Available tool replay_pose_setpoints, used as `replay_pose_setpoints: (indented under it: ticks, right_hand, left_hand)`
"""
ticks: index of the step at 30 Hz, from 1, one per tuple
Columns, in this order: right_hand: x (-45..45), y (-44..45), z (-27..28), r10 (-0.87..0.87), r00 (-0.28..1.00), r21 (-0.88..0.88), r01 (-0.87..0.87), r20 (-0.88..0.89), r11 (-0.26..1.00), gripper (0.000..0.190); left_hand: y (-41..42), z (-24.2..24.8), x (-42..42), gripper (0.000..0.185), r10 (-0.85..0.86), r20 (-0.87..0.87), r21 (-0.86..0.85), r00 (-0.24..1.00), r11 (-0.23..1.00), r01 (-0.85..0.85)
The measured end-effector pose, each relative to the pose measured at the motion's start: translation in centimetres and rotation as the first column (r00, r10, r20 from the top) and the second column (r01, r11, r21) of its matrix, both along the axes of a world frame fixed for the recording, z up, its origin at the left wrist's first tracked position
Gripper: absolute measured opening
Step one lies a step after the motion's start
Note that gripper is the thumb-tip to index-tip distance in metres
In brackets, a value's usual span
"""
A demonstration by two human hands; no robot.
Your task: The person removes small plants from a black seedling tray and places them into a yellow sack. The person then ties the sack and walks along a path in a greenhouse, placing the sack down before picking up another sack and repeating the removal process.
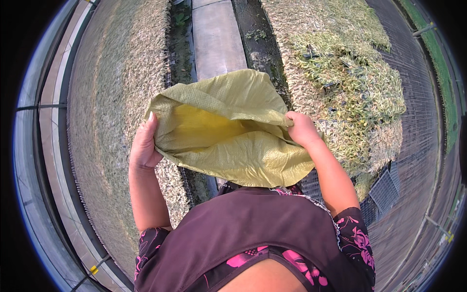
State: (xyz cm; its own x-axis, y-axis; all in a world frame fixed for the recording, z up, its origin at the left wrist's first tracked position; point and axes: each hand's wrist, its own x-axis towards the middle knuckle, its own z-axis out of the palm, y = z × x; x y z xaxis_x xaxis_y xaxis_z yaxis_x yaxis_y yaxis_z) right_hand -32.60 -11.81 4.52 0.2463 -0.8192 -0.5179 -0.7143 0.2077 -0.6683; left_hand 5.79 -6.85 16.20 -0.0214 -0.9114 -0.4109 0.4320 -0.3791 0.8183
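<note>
A yellow woven plastic sack hangs spread between my two hands in front of my body. Its mouth gapes toward me, and the part of the inside that shows looks bare. At the left rim of the mouth, my left hand grips the fabric, thumb outside and fingers hidden behind the edge. On the opposite side my right hand is closed in a fist around the bunched rim. The bottom of the sack is out of sight below its folds.
Beneath the sack runs a narrow concrete walkway. Wide beds of dry, pale seedlings flank it, on the left and on the right. Black plastic seedling trays lie at lower right. Metal rails curve along the far left.
</note>
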Motion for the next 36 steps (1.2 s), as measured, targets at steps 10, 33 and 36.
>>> replay_pose_setpoints:
  ticks: [10,33,36]
  right_hand:
    - [1.2,-3.5,-1.3,-0.603,0.457,0.411,0.454,0.654,0.790,0.036]
    - [-42.9,-6.3,-26.0,-0.968,-0.156,0.358,0.930,0.198,-0.077,0.044]
    - [-42.4,-7.5,-22.2,-0.889,-0.294,0.435,0.892,0.352,-0.123,0.050]
  left_hand:
    - [2.7,-1.2,12.0,0.036,0.121,0.564,0.010,0.817,0.988,-0.153]
    - [0.1,-18.8,-14.7,0.051,-0.012,0.687,0.176,0.727,0.973,-0.150]
    - [-0.5,-17.1,-17.7,0.063,-0.096,0.797,0.206,0.597,0.971,-0.119]
